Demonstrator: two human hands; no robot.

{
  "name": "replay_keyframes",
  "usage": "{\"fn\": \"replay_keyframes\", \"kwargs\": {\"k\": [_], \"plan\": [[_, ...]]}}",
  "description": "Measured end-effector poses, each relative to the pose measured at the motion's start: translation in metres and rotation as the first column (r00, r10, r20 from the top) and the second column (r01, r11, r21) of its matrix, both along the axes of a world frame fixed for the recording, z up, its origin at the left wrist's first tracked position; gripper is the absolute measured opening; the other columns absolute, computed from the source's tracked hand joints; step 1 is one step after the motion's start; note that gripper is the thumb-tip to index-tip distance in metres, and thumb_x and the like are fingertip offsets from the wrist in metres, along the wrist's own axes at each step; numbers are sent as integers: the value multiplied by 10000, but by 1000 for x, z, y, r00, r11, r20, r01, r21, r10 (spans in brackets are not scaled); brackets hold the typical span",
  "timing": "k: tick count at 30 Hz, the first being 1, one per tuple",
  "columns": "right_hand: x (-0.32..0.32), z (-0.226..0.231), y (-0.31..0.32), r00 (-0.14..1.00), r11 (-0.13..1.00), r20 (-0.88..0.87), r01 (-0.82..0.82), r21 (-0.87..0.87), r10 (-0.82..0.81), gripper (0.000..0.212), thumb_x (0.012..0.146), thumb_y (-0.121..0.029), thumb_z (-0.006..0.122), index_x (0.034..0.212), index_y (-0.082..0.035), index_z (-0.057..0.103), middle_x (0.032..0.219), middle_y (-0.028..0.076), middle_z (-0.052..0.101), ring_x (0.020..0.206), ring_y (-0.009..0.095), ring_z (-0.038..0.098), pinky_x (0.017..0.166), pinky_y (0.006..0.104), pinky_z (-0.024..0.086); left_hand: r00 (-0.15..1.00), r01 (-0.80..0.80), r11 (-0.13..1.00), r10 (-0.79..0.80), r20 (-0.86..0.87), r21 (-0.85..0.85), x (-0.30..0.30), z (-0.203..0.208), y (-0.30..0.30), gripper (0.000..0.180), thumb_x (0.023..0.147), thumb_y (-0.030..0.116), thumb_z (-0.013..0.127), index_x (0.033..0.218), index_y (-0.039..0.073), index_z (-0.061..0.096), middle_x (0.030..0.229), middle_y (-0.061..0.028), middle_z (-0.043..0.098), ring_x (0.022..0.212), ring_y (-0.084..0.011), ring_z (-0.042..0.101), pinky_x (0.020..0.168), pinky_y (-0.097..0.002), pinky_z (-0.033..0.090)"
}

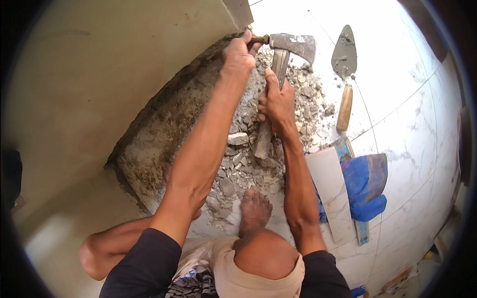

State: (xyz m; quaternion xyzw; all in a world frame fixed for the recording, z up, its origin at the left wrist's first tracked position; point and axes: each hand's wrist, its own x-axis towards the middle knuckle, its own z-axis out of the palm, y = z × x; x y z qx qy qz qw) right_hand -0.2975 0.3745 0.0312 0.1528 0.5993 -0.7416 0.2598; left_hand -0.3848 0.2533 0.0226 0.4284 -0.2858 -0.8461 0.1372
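My right hand (279, 103) is closed around the wooden handle of a hatchet (300, 45), whose grey, worn head lies sideways above the fist. My left hand (240, 53) grips a dark metal chisel (260, 39) at the foot of the wall. The chisel's outer end meets the blunt back of the hatchet head, or sits very close to it; its working tip is hidden by my hand and the wall edge. Broken mortar and tile rubble (238, 164) lies beneath both hands. A pointed trowel (345, 64) with a wooden handle rests right of the hatchet.
A beige wall (114, 74) rises along the left, bordering a rough, stripped strip of floor (164, 119). White marbled tiles (397, 124) cover the right side. A cut tile strip (329, 191) leans over a blue bag (366, 186). My bare foot (254, 211) stands at the rubble's near edge.
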Motion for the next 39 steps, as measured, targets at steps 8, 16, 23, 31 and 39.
{"fn": "replay_keyframes", "kwargs": {"k": [8, 16, 23, 31, 39], "plan": [[-2, 8, 17, 925, 918, -104, 340, -206, -366, 392, 1006, -430, 482, 789, -111, 410, 523, -41, 405, 369, 57, 386, 280, 243, 347, 1000, 2, 1000, -2, -25, 19, 10, 0, -1, 327, 867, -2, 689, 1142, -16, 513, 1072, -144, 603, 1038, -245, 593, 919, -381, 539], [26, 14, 26, 974, 959, 151, 196, -205, -166, 339, 1010, -380, 497, 848, -105, 383, 532, -20, 400, 368, 73, 374, 303, 258, 318, 985, 152, 986, -145, 96, -73, 42, -10, -7, 238, 869, 73, 711, 1038, -49, 596, 1002, -168, 649, 926, -258, 631, 860, -407, 569], [39, 17, 34, 951, 946, 255, 234, -225, -174, 323, 1011, -370, 509, 866, -118, 368, 532, -6, 397, 364, 76, 370, 298, 255, 311, 956, 281, 947, -291, -46, -157, 51, -15, 1, 167, 942, 93, 626, 1032, -48, 621, 1062, -151, 628, 996, -239, 593, 881, -379, 508], [34, 19, 28, 985, 977, 153, 113, -183, -85, 357, 1000, -418, 524, 855, -111, 415, 537, -36, 393, 378, 58, 387, 291, 234, 324, 998, 62, 998, -62, -9, -20, 27, -13, -6, 279, 906, 6, 637, 1149, -62, 519, 1086, -187, 612, 1020, -269, 599, 905, -375, 521], [3, 30, 36, 785, 748, -55, 563, -352, -617, 352, 1017, -350, 474, 763, -107, 452, 524, -37, 397, 393, 71, 417, 322, 241, 361, 998, -16, 994, 22, -59, 110, 17, 2, 5, 326, 917, -43, 578, 1218, -62, 451, 1159, -201, 558, 1106, -289, 569, 983, -395, 519]]}}
